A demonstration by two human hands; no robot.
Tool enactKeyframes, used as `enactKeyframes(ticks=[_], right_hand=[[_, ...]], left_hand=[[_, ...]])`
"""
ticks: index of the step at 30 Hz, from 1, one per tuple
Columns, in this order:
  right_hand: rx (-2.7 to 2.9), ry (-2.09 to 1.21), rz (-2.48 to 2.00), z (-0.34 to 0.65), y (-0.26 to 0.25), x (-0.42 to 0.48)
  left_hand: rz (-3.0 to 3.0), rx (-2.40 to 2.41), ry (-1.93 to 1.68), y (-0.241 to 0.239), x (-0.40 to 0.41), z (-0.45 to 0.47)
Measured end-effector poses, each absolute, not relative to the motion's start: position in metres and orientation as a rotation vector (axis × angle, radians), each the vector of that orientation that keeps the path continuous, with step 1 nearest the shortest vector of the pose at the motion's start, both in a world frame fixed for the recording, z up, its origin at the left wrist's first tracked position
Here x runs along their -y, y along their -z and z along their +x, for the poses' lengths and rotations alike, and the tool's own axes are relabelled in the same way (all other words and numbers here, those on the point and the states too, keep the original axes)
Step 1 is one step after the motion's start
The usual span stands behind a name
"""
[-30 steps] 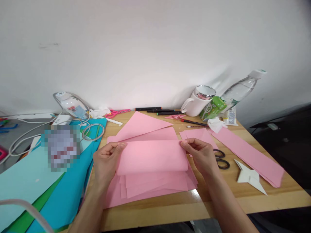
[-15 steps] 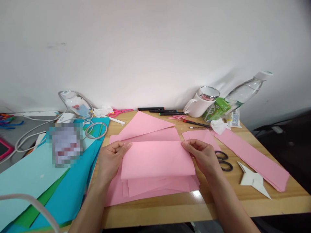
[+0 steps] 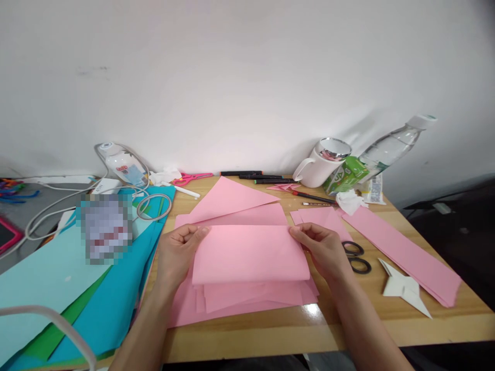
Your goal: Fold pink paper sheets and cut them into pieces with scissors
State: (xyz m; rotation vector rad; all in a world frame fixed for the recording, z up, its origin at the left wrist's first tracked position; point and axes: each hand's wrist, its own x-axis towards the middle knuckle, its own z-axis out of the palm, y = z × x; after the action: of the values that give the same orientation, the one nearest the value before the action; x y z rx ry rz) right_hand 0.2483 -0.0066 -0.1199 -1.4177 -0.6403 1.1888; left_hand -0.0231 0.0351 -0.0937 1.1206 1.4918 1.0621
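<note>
Two upper corners of a doubled-over pink sheet (image 3: 251, 254) are pinched between thumb and fingers, one by the left hand (image 3: 176, 255), one by the right hand (image 3: 322, 248), over loose pink papers (image 3: 253, 296), and to my eye an uneven tug could skew its edges.

Right of the right fingers (image 3: 300, 237), black oval-handled scissors (image 3: 355, 256) have hidden blades; left of the left fingers (image 3: 201, 235), a grey-lilac rectangular object (image 3: 106, 225) is blurred unrecognisably.
</note>
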Motion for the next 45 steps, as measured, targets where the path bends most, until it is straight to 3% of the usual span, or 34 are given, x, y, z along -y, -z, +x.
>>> enactKeyframes(ticks=[12,25,38,45], right_hand=[[0.690,-1.192,-1.401,0.251,0.127,0.005],[1.303,-0.962,-1.743,0.253,0.134,0.000],[1.904,-0.655,-2.058,0.249,0.119,-0.011],[2.316,-0.537,-1.970,0.230,0.097,-0.018]], left_hand=[[1.398,-1.591,-0.957,0.094,-0.038,-0.025],[2.077,-1.595,-0.225,0.095,-0.044,-0.035],[2.164,-1.790,0.021,0.088,-0.039,-0.023],[2.366,-1.235,-0.141,0.090,-0.040,-0.009]])
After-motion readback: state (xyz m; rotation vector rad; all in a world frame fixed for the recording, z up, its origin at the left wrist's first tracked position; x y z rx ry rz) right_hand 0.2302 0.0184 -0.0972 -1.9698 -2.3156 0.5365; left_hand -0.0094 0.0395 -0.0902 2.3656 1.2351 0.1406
